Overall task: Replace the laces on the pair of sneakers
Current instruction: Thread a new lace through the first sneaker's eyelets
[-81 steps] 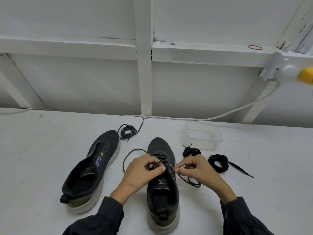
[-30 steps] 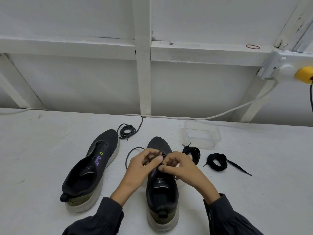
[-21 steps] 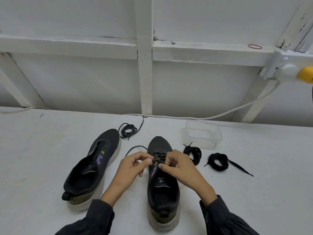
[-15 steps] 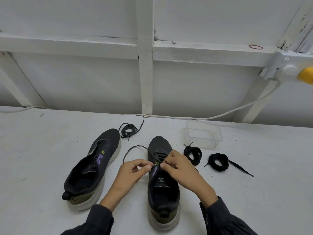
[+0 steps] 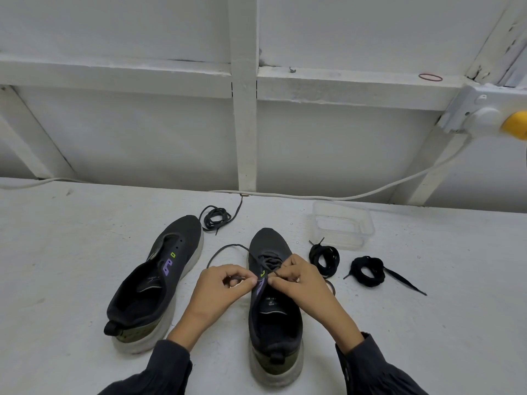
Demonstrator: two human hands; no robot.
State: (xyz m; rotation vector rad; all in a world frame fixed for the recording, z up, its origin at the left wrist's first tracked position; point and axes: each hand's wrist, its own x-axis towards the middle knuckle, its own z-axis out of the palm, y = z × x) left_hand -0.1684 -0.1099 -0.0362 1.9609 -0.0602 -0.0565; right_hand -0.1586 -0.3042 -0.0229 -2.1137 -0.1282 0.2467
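On the white table (image 5: 71,252), a laceless sneaker (image 5: 159,280) lies left of the half-laced sneaker (image 5: 273,317), over which the left hand (image 5: 219,286) and right hand (image 5: 299,280) each pinch its grey lace (image 5: 225,247), with a clear tub (image 5: 343,223), a grey lace coil (image 5: 215,218), a near black coil (image 5: 325,256) and a far black coil (image 5: 368,270) lying apart beyond.

Nothing legible: the pale print (image 5: 269,301) inside the laced sneaker (image 5: 274,332) is too blurred to read.
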